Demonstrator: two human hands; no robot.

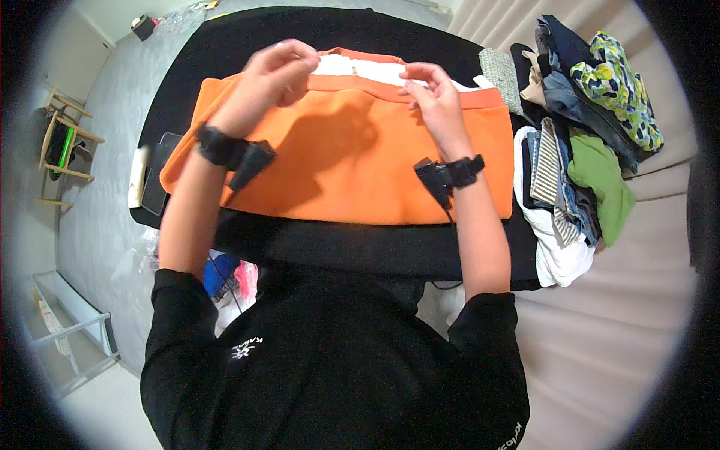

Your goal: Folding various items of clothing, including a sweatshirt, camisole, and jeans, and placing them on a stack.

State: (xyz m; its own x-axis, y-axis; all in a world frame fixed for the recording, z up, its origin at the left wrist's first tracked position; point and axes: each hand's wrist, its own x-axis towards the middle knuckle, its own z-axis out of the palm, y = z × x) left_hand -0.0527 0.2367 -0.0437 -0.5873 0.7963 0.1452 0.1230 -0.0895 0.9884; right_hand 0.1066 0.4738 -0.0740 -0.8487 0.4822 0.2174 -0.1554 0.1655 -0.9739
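Black all over, the table point(300, 26) carries an orange garment point(352, 187) laid out flat from near its left edge to near its right edge, close to the near edge, the garment's band and white inside lying toward the far edge. Along the right edge runs a pile of clothes point(577, 105), with a patterned piece point(619, 94) toward the far right corner and a green piece point(600, 180) nearer the front. Over the band's left part, the left hand point(279, 71) has its fingers curled; whether they pinch fabric, I cannot tell. Farther right, the right hand point(436, 97) is loose, thumb and forefinger parted. Both wrists wear black strapped devices point(461, 172).
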